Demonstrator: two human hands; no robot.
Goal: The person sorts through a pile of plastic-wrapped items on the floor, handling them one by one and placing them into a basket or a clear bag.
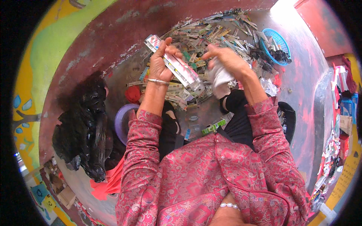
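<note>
In my left hand (161, 62) is a long, slim pack (184, 73), white and pink with a clear wrapping, its fingers wrapped round the upper half. The pack slants down to the right, and its lower end is clear of the hand. My right hand (230, 63) is to its right, apart from it and slightly blurred, thumb and forefinger stretched toward the pack. Bunched under those fingers is a white cloth-like piece (221, 78), which the hand seems to grip. Beyond both hands a wide heap of slim packaged items (222, 35) covers the floor.
A blue plastic basket (277, 39) with dark items stands at the far right. Black plastic bags (85, 132) lie at the left beside a purple basin (122, 124). A red bundle (132, 94) lies by my left forearm. Along the right wall are stacked boxes and packages (339, 113).
</note>
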